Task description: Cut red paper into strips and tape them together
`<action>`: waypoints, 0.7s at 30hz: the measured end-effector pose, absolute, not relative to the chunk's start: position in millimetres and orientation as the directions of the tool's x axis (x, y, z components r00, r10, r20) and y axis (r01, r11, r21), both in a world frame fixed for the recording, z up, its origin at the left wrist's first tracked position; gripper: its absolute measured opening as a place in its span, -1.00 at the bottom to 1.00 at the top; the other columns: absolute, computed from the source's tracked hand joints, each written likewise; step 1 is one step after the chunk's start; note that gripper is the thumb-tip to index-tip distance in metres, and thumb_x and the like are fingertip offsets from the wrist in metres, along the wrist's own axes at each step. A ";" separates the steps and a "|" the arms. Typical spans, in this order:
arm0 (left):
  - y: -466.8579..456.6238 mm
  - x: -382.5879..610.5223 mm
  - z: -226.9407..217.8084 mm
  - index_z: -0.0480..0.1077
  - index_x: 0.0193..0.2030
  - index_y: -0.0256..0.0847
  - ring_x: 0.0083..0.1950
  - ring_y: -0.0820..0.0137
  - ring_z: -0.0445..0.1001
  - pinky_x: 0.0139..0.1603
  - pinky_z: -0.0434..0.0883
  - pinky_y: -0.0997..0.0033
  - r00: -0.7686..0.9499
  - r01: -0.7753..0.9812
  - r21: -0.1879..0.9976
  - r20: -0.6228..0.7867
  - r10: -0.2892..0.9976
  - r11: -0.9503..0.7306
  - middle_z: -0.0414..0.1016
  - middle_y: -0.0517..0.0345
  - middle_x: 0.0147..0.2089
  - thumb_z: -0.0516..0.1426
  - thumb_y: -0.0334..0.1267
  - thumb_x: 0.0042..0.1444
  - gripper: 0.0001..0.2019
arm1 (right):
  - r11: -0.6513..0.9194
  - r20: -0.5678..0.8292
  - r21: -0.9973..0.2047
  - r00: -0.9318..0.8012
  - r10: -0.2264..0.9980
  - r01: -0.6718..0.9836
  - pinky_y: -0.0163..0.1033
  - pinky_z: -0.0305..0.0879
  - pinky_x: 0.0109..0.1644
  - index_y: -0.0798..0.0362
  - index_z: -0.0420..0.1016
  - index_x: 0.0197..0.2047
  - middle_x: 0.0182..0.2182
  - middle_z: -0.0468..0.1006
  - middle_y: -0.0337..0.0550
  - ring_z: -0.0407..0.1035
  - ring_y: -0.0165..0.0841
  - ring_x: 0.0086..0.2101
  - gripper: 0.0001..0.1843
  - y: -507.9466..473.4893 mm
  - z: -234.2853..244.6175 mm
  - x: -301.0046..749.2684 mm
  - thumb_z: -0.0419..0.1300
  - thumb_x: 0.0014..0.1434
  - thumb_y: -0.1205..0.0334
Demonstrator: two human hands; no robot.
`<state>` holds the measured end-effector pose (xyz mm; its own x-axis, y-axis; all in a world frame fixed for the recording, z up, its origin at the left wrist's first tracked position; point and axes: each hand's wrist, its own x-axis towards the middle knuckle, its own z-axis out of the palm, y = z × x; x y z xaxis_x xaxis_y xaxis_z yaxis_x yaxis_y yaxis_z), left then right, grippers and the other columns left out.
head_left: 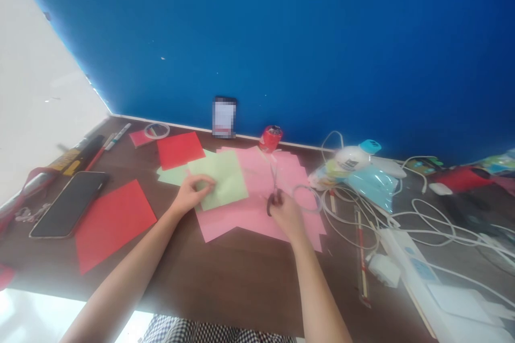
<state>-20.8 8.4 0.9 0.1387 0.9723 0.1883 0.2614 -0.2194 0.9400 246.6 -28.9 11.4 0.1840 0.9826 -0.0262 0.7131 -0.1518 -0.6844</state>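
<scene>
My left hand (196,191) is closed, thumb and fingers together at the left edge of a light green sheet of paper (225,177). That sheet lies over pink paper sheets (257,222) in the middle of the table. My right hand (286,213) grips a pair of scissors (274,174) by the dark handles, with the blades pointing away from me toward the wall. The scissors are over the pink sheets, to the right of the green one and apart from it. Motion blur hides whether the blades are parted.
Red paper (115,222) and a phone (68,204) lie at left. A second phone (224,117) leans on the blue wall beside a red can-like container (270,139). White cables (350,214), a power strip (422,273) and a blue packet (374,185) crowd the right side.
</scene>
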 end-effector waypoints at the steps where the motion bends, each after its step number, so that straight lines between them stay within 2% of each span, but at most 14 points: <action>1: 8.9 -21.7 0.2 0.46 -0.44 -0.21 -0.26 0.32 0.47 -0.18 0.38 0.33 0.150 0.244 0.945 0.186 0.971 -0.219 0.53 0.10 -0.35 0.13 -0.29 -0.07 -0.90 | -0.160 -0.009 -0.673 0.208 0.978 0.722 -0.27 0.17 -0.40 0.04 0.36 -0.37 -0.46 0.46 -0.16 0.32 -0.30 -0.44 -0.74 -28.5 11.0 247.3 0.11 -0.06 0.03; 6: 11.5 -25.0 -5.9 0.44 -0.54 -0.22 -0.32 0.36 0.44 -0.23 0.36 0.39 0.137 0.162 0.969 0.166 0.977 -0.187 0.49 0.15 -0.45 0.10 -0.35 -0.13 -0.91 | -0.116 0.111 -0.635 0.239 0.965 0.764 -0.12 0.25 -0.17 0.18 0.32 -0.12 -0.23 0.44 0.08 0.33 -0.14 -0.21 -0.53 -24.9 5.8 252.2 0.12 -0.08 0.08; 10: 10.4 -24.0 -7.3 0.41 -0.53 -0.23 -0.43 0.41 0.38 -0.42 0.34 0.45 0.157 0.123 0.989 0.058 0.986 -0.077 0.44 0.17 -0.45 0.10 -0.32 -0.14 -0.92 | -0.082 0.221 -0.588 0.258 0.941 0.804 -0.04 0.22 -0.07 0.22 0.32 -0.12 -0.21 0.38 0.14 0.30 -0.11 -0.15 -0.58 -24.0 2.2 251.8 0.09 -0.02 0.15; 14: 7.5 -22.1 -5.2 0.39 -0.54 -0.22 -0.46 0.45 0.35 -0.50 0.30 0.50 0.224 0.063 0.998 -0.004 0.974 -0.011 0.41 0.17 -0.45 0.10 -0.33 -0.16 -0.95 | -0.050 0.294 -0.625 0.295 0.909 0.779 -0.08 0.30 -0.17 0.21 0.18 0.01 -0.07 0.21 0.18 0.32 -0.16 -0.20 -0.45 -27.9 4.4 248.1 0.13 -0.03 0.13; 18: 5.7 -20.0 -4.5 0.38 -0.53 -0.23 -0.51 0.48 0.31 -0.56 0.25 0.53 0.266 0.053 0.998 -0.049 0.963 0.036 0.36 0.20 -0.48 0.09 -0.35 -0.18 -0.95 | -0.086 0.347 -0.488 0.283 0.894 0.869 -0.01 0.26 -0.14 0.19 0.16 0.00 -0.09 0.19 0.15 0.25 -0.06 -0.13 -0.40 -30.2 5.6 246.2 0.17 -0.09 0.09; 21: 5.0 -18.1 -4.6 0.38 -0.52 -0.24 -0.53 0.49 0.29 -0.58 0.23 0.53 0.277 0.065 0.996 -0.077 0.958 0.061 0.33 0.20 -0.49 0.09 -0.34 -0.18 -0.94 | -0.069 0.388 -0.470 0.276 0.879 0.880 -0.02 0.26 -0.14 0.18 0.18 -0.03 -0.10 0.17 0.14 0.23 -0.05 -0.11 -0.43 -29.1 3.7 244.8 0.17 -0.08 0.07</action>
